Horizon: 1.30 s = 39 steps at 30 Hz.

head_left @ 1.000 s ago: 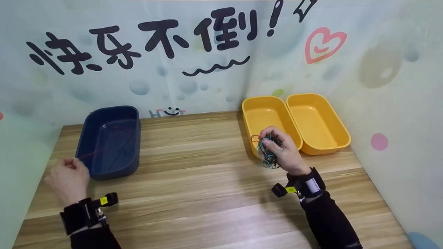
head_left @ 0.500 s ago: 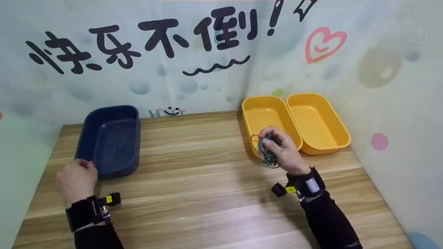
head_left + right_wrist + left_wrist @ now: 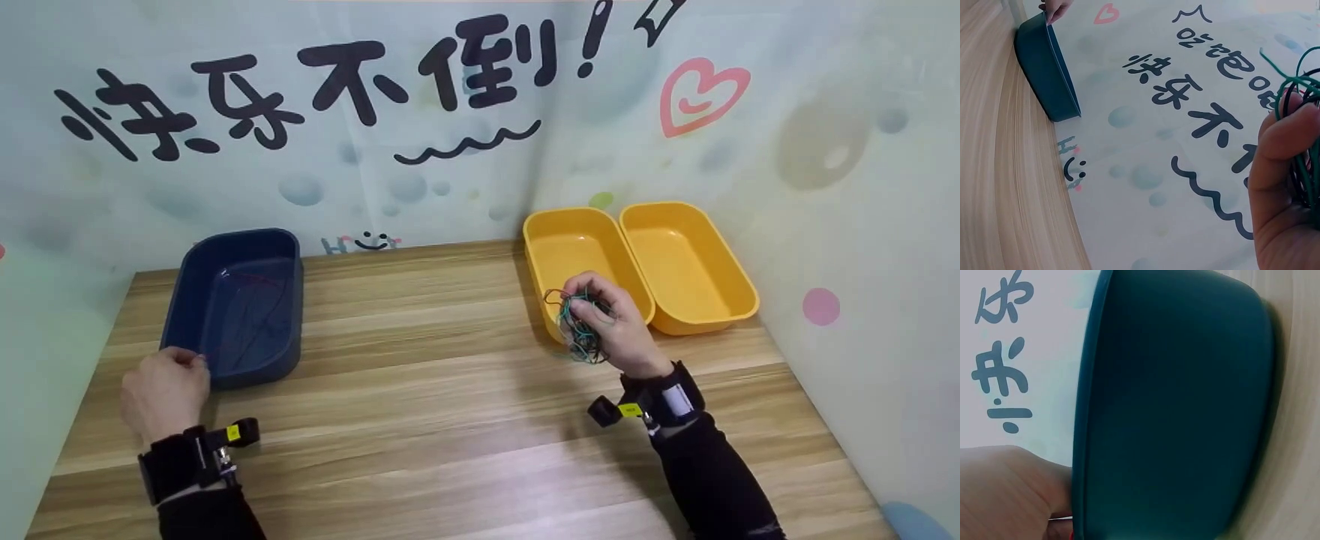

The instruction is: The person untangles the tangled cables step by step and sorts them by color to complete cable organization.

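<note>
My left hand (image 3: 166, 394) is at the near left corner of the navy blue bin (image 3: 294, 315), fingertips over the rim with a red wire pinched between them. A speck of red shows by the fingers at the rim in the left wrist view, where the bin's wall (image 3: 1174, 405) hides the fingertips. Thin red and dark wires (image 3: 259, 280) lie loosely inside the bin. My right hand (image 3: 619, 330) grips a tangled bundle of green, black and red wires (image 3: 583, 341) above the front of the left yellow bin (image 3: 574, 244). Loose loops stick out past the thumb, also in the right wrist view.
A second yellow bin (image 3: 690, 277) stands against the first one's right side. All the bins sit on a wood-grain table (image 3: 420, 390), toward its back edge. A printed wall covering (image 3: 450, 187) rises behind and along both sides.
My left hand has moved right to the blue bin's rim; the red wire stretched from it earlier now sags into the bin. My right hand stays almost still with the wire bundle.
</note>
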Available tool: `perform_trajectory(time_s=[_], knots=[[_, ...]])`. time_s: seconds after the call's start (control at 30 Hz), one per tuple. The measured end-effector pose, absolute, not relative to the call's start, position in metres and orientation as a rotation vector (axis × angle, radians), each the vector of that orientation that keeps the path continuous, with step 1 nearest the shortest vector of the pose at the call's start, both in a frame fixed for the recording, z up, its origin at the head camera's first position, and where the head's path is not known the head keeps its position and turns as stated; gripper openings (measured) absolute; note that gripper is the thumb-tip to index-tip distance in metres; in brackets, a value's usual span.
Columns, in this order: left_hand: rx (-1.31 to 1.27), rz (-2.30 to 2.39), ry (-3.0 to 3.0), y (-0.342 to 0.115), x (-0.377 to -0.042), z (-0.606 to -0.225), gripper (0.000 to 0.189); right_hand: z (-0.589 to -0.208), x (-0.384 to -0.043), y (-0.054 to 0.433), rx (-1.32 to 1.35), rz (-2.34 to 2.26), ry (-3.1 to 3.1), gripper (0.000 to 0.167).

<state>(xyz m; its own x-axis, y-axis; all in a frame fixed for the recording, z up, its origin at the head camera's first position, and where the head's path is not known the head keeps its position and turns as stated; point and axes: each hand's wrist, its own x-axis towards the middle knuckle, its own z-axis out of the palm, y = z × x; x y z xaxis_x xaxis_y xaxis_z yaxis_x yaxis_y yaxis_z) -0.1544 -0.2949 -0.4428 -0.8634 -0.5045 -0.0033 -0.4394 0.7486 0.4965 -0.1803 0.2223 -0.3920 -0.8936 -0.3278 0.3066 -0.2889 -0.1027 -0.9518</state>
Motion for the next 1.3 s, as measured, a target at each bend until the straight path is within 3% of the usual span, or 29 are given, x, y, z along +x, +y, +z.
perform_trajectory(time_s=[0.9, 1.3], knots=[[0.674, -0.774, -2.627, -0.280, -0.157, -0.432, 0.041, -0.392, -0.183, 0.215, -0.437, -2.527, 1.691, 0.009], [0.230, -1.062, -2.225, -0.203, -0.157, -0.394, 0.022, -0.394, -0.179, 0.213, -0.519, -2.486, 1.737, 0.011]])
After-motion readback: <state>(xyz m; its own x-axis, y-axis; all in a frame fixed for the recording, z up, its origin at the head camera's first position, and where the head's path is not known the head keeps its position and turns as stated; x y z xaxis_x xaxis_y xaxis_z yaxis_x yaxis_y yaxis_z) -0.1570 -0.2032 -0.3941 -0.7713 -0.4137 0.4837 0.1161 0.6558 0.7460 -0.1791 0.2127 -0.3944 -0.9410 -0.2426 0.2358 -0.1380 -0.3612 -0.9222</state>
